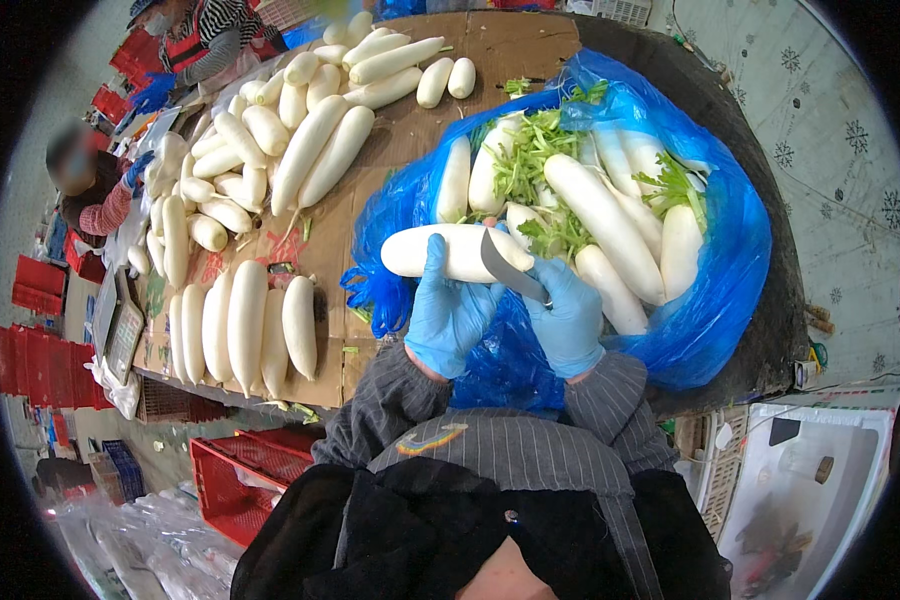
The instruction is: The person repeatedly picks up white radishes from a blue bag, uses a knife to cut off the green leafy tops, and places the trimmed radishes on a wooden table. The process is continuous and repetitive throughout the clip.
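Note:
A white daikon radish (439, 251) lies across my gloved left hand (450, 311), the thumb wrapped over its front side. My right hand (566, 319), in a matching blue glove, grips a knife whose curved blade (499, 262) crosses the radish near its right end. The knife's handle is mostly hidden in my fingers. Just beyond both hands, a blue plastic bag (727, 315) gapes wide. Inside it are several daikons (607, 225) with cut green leaf stalks (540, 150) among them.
Several daikons stand in a row (247, 322) on the cardboard-covered table (397, 180), left of me. Behind them rises a larger daikon pile (262, 142). Two co-workers (97, 180) are beyond it. A scale (124, 330) sits at the left edge; a red crate (232, 480) is below.

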`<state>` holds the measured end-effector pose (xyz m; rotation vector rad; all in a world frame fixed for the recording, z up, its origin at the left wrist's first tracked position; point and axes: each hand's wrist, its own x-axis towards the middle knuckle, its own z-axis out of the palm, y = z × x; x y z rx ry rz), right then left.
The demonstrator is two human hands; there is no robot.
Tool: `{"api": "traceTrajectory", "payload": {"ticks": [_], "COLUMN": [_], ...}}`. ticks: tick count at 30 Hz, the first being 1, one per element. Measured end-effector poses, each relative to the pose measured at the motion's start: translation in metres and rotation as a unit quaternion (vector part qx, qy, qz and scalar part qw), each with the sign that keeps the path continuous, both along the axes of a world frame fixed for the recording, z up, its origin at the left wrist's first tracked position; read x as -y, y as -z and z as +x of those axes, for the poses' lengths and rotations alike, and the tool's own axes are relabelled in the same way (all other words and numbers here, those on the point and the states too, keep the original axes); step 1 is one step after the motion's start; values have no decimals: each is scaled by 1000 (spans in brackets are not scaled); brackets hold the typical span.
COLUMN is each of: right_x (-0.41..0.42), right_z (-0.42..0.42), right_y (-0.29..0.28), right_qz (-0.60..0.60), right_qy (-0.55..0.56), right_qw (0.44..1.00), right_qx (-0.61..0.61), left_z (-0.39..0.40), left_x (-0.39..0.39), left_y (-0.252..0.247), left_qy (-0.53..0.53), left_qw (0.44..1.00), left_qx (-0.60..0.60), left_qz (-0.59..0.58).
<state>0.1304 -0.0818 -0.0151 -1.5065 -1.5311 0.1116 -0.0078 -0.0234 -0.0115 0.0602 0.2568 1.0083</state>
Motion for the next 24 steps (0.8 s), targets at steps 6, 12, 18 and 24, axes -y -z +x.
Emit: {"api": "traceTrajectory", "payload": {"ticks": [6, 12, 18, 24], "right_x": [-1, 15, 19, 11], "right_z": [29, 9, -4, -30], "right_y": [37, -26, -3, 19], "right_qz": [-102, -323, -171, -42], "right_qy": [-49, -140, -160, -154], "right_qw": [967, 800, 880, 972], "right_qx": [-229, -486, -413, -171], "left_z": [-5, -10, -61, -31], "left_x": [-5, 3, -53, -9], "left_y": [1, 5, -23, -2], "left_qy": [9, 34, -164, -134], "left_qw": [997, 948, 946, 958], "left_qx": [64, -198, -199, -218], "left_qz": [44, 247, 196, 130]}}
